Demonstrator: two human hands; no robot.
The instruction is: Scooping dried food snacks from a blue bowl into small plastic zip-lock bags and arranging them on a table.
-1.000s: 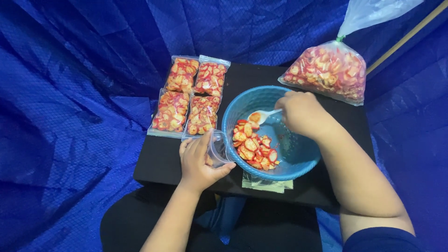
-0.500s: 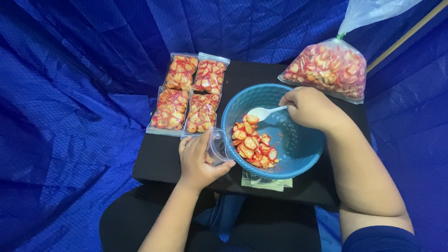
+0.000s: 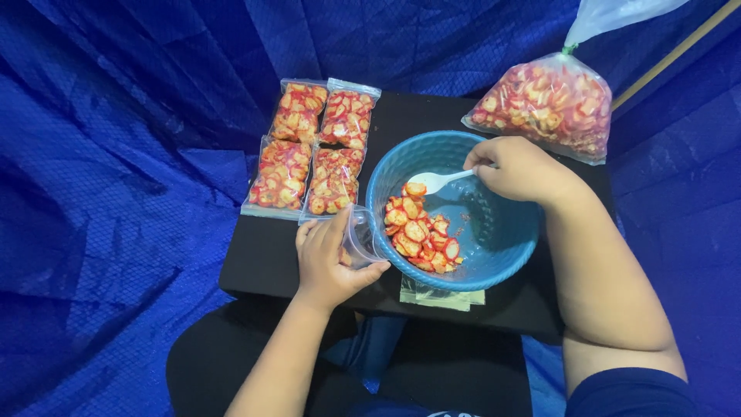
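Nearest, at six o'clock: dark lap and knees, tucked under the near edge of the low black table (image 3: pixel 262 262).

Just above, at seven o'clock from the basin: left hand (image 3: pixel 328 259), fingers curled around a small clear bag (image 3: pixel 359 235), mouth held open and pressed against the rim of the blue basin (image 3: pixel 494 239). Thin, limp film; likely slippery and quick to collapse, so best pinched at the mouth, as here. Under the basin's near edge, a flat stack of empty clear bags (image 3: pixel 440 293) peeking out at six o'clock.

Inside the basin, a heap of red-dusted chips (image 3: pixel 421 232) banked toward the eight o'clock side. Light, dry, brittle by the look of them; apt to crack under pressure, better scooped than squeezed. Seasoning probably powdery and clinging to skin.

At two o'clock of the basin: right hand (image 3: pixel 521 170), closed on the handle of a white plastic spoon (image 3: pixel 436 181), bowl of the spoon resting at the top of the heap.

Farther, at eleven o'clock: four filled flat packets (image 3: pixel 316 150) laid two by two, touching. At one o'clock, on the far corner: a large tied bag of chips (image 3: pixel 548 104), soft and bulging, heavier than the rest; best lifted from the knotted neck.

Beyond and all around: crinkled blue tarpaulin (image 3: pixel 116 193) as wall and floor; a wooden pole (image 3: pixel 679 50) slanting at the far right.
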